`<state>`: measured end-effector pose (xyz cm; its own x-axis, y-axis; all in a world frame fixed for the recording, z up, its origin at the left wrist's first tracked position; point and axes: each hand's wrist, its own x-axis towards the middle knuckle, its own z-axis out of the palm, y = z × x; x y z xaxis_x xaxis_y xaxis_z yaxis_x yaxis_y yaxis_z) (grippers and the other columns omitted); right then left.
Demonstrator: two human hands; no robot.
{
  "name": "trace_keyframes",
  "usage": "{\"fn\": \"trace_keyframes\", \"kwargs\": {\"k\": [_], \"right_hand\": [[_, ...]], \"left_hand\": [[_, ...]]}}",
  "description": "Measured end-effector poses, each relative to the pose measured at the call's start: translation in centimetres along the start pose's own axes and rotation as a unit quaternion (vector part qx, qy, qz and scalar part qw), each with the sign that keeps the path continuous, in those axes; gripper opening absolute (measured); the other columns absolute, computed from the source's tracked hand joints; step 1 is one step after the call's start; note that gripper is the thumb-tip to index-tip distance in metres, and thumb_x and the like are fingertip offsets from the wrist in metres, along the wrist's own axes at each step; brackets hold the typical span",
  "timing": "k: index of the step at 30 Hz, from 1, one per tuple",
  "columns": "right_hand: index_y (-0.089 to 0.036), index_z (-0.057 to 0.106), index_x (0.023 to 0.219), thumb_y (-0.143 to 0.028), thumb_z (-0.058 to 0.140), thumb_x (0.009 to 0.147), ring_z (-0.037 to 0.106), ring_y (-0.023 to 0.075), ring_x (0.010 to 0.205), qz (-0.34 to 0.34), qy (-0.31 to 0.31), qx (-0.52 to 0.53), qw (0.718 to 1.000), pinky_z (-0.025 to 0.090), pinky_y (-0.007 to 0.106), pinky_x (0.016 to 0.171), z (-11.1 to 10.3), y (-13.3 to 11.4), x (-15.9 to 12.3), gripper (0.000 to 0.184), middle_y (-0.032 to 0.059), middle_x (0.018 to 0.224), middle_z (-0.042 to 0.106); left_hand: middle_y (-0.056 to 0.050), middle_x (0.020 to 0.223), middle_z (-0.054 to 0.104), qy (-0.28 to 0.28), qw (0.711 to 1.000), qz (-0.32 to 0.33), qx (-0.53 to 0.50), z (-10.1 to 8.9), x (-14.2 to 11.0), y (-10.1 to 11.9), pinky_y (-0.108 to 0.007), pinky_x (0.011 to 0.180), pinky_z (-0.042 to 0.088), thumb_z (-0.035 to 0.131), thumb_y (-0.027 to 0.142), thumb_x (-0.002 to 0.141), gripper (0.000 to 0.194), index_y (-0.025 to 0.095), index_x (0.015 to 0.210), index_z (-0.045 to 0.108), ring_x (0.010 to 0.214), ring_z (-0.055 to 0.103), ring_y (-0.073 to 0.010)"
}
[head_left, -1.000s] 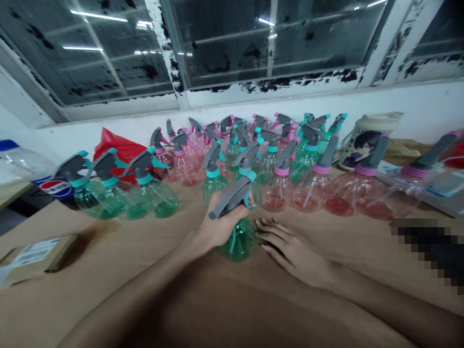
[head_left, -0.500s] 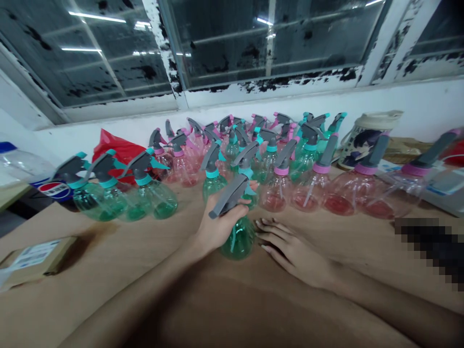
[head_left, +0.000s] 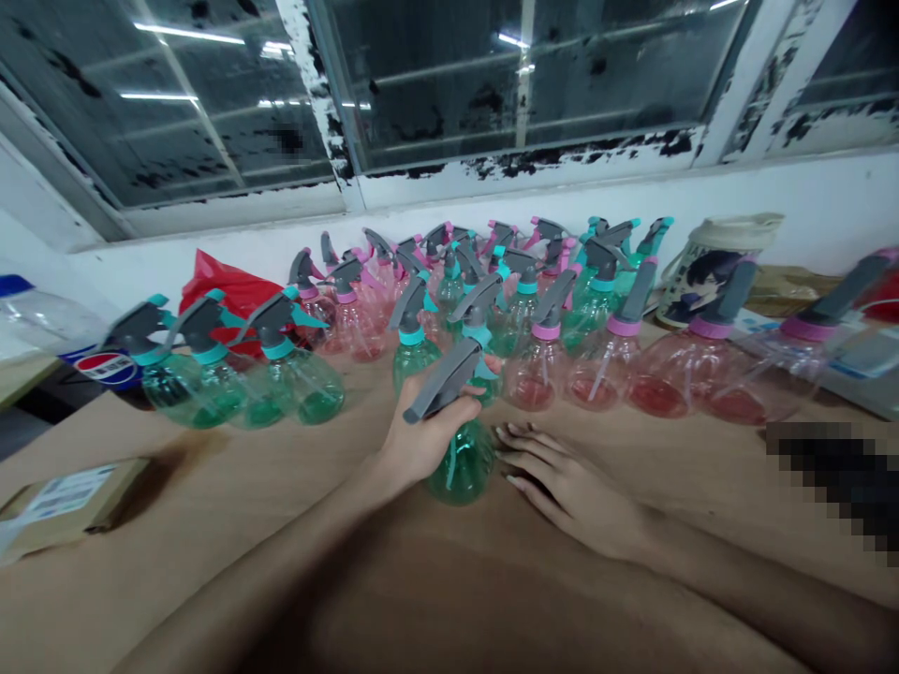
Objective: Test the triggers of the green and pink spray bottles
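My left hand (head_left: 421, 435) is closed round the neck of a green spray bottle (head_left: 462, 465) with a grey trigger head, which stands upright on the brown table (head_left: 281, 524). My right hand (head_left: 572, 487) lies flat on the table just right of that bottle, fingers stretched toward its base. Behind them stand several green and pink spray bottles (head_left: 534, 356) in rows up to the white wall.
Three green spray bottles (head_left: 231, 374) stand at the left, before a red plastic bag (head_left: 225, 285). A large clear drink bottle (head_left: 49, 337) lies at the far left. A small cardboard box (head_left: 63, 505) sits near the left edge. A printed mug (head_left: 709, 271) stands at the back right.
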<state>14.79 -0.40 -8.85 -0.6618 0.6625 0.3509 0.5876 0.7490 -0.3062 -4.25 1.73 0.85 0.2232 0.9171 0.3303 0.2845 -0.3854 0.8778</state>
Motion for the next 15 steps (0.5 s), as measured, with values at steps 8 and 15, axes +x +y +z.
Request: {"fn": "trace_keyframes", "kwargs": {"k": [8,15], "right_hand": [[-0.019,0.05,0.121,-0.02,0.039,0.089,0.037,0.0202,0.125,0.002,0.001,-0.004,1.0,0.03,0.045,0.104,0.13,0.01,-0.04,0.034,0.0075,0.13,0.049],[-0.019,0.049,0.122,-0.02,0.038,0.089,0.035,0.0205,0.126,0.002,0.0,-0.005,1.0,0.029,0.045,0.105,0.05,-0.05,-0.07,0.035,0.0076,0.131,0.048]], "left_hand": [[0.004,0.067,0.058,-0.025,1.0,0.005,0.002,-0.15,0.16,0.24,-0.026,0.063,0.043,0.052,0.016,0.066,0.027,0.023,0.09,0.063,0.06,0.052,-0.013],[0.005,0.055,0.049,-0.03,0.999,-0.01,0.01,-0.47,-0.16,-0.16,-0.025,0.057,0.039,0.052,0.019,0.068,0.02,0.021,0.086,0.062,0.058,0.048,-0.0133]]}}
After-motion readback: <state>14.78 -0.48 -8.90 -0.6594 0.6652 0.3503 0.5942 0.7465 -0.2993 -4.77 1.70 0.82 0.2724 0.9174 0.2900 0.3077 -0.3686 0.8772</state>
